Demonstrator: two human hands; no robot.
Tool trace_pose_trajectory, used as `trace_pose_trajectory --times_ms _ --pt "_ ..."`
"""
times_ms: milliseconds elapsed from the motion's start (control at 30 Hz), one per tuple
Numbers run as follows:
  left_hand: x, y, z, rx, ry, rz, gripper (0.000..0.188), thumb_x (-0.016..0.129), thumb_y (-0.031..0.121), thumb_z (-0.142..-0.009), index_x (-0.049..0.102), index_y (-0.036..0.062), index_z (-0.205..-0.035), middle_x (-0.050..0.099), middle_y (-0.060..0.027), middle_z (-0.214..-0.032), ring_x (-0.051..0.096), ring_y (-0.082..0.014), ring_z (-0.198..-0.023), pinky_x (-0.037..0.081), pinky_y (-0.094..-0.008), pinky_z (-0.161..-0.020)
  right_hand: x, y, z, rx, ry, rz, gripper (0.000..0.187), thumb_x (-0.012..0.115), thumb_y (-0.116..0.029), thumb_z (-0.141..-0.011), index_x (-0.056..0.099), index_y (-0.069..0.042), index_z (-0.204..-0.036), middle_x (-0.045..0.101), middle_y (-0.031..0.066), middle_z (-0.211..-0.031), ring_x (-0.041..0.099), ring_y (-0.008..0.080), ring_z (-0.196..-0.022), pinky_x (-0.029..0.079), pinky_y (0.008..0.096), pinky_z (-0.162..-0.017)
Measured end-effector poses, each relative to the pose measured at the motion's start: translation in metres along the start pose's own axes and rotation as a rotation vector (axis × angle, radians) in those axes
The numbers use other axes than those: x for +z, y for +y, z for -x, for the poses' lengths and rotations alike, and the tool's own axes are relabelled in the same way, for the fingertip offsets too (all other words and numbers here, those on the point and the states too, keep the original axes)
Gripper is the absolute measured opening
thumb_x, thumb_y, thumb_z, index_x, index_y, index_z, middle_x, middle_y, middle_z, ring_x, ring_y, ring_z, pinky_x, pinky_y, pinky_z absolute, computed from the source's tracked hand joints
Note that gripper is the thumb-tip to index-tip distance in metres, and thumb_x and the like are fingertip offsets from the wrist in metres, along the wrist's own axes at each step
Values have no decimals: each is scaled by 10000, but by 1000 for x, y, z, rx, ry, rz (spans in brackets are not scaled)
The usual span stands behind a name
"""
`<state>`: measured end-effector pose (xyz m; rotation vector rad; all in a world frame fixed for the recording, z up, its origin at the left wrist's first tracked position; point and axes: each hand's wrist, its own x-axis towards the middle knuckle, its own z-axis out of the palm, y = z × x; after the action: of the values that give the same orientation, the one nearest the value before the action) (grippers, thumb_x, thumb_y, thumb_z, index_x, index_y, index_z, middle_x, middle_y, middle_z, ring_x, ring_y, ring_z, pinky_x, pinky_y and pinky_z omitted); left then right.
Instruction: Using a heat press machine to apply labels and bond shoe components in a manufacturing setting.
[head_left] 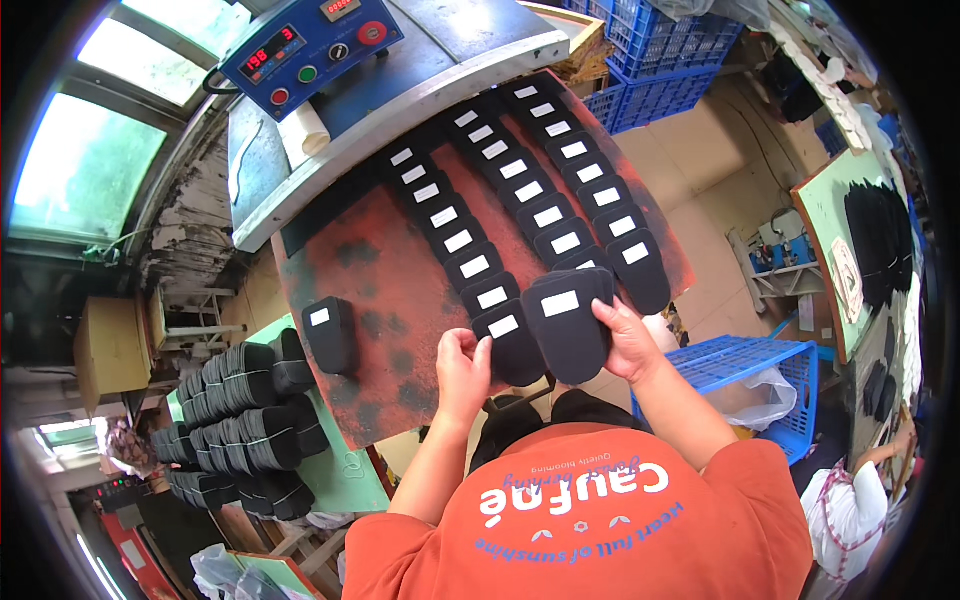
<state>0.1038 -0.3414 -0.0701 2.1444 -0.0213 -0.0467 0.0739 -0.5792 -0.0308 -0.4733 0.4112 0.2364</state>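
My right hand [630,342] grips a small stack of black tongue-shaped pads [566,340] by its right edge. A white label shows on the top pad of that stack. At the near end of the left row, my left hand [463,368] has its fingers curled together, thumb beside a labelled pad [515,352]. Whether anything small is between those fingers is hidden. Three overlapping rows of similar pads, such as one in the right row [640,275], run away from me over the reddish, black-stained board [350,275]. One labelled pad [332,345] lies apart at the left.
Beyond the board stands a machine table with a blue control box [310,60]. Tied bundles of black pads [240,425] lie on a green surface at the left. A blue crate [745,352] is close by my right arm; more blue crates [655,65] stand far right. Another person [845,515] is at lower right.
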Motion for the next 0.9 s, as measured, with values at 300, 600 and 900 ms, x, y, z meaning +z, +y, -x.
trace_pose_trajectory --times_ms 300,600,900 --pt "-63 16 -115 -274 -23 624 87 536 95 -875 526 43 -806 464 23 -588 445 -57 -457 369 -202 -425 60 40 -61 -114 18 11 393 527 -203 -905 411 -65 -1254 522 107 -1191 528 244 -1092 441 406 -932" --pt "-108 -71 -305 -386 140 263 375 621 142 -820 525 -93 -1096 572 -92 -669 526 -156 -513 427 -293 -483 101 85 -135 -25 -29 -98 344 526 -155 -900 461 -76 -1228 546 71 -1161 540 205 -1066 438 369 -931" --pt "-118 -8 -202 36 -184 116 193 703 100 -754 613 -23 -871 610 -49 -711 546 -87 -622 456 -229 -575 128 98 -174 -152 57 54 388 605 -88 -851 446 -83 -1204 559 55 -1120 540 175 -1051 467 354 -894"
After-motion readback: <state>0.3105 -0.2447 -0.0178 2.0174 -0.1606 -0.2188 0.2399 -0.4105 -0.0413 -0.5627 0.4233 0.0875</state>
